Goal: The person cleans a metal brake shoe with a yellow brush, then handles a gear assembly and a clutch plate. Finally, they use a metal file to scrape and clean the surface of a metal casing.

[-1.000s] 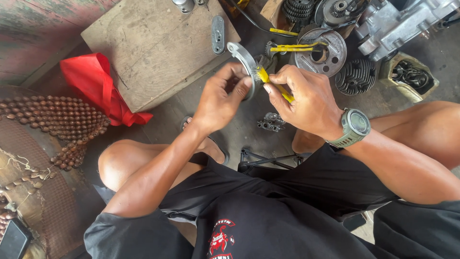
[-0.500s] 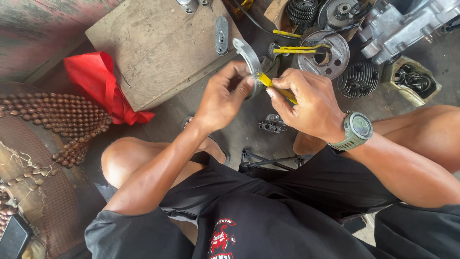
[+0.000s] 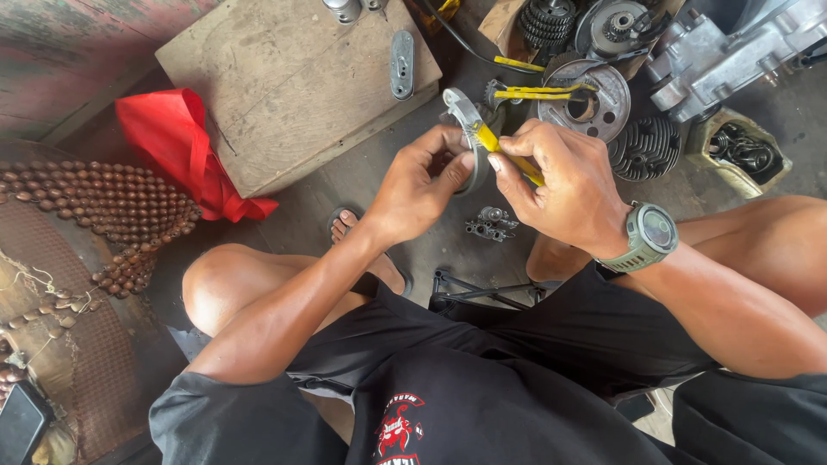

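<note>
My left hand (image 3: 418, 185) grips a curved grey metal part, like a brake shoe (image 3: 465, 120), held up in front of my knees. My right hand (image 3: 560, 185), with a green watch on its wrist, holds a yellow-handled tool (image 3: 504, 151) whose tip rests against that metal part. Both hands meet over the grey floor, just above a small metal piece (image 3: 491, 224) lying there.
A wooden board (image 3: 284, 82) with a grey metal cover on it lies ahead on the left, a red cloth (image 3: 185, 151) beside it. Gears, a round plate (image 3: 594, 99), a finned cylinder (image 3: 646, 146), an engine case (image 3: 732, 60) and yellow pliers (image 3: 543, 90) crowd the far right. A beaded mat (image 3: 112, 207) lies left.
Both hands with the metal part and the tool have stayed together, shifting only slightly; my head view has drifted a little.
</note>
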